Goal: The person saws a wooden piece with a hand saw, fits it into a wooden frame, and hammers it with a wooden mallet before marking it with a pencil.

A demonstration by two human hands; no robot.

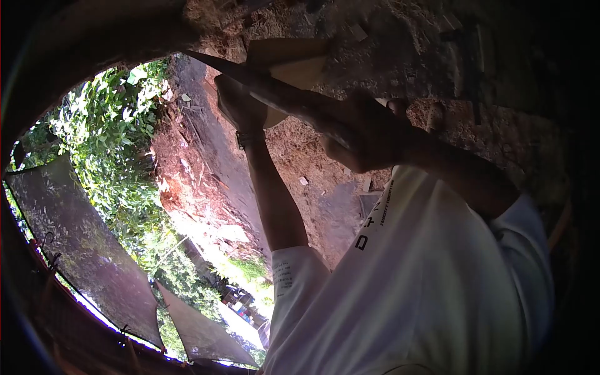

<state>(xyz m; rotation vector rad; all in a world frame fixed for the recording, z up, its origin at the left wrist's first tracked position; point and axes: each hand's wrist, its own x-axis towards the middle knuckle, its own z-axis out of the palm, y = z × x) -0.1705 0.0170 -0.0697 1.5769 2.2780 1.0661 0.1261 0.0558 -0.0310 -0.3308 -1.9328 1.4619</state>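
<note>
My left hand (242, 107), with a band on its wrist, closes on the left edge of a pale flat board (289, 62). My right hand (365, 131) is wrapped round the near end of a long dark tool with a tapered blade (275, 90). The blade slants up to the left and narrows to a point. It passes over the board and hides its middle. Deep shade blurs the fingers of both hands.
Two bare feet (435, 115) show beyond my right hand. Small scraps (303, 180) lie on the reddish-brown ground. Bright green bushes (112, 125) and a hanging dark sheet (87, 244) are at the left.
</note>
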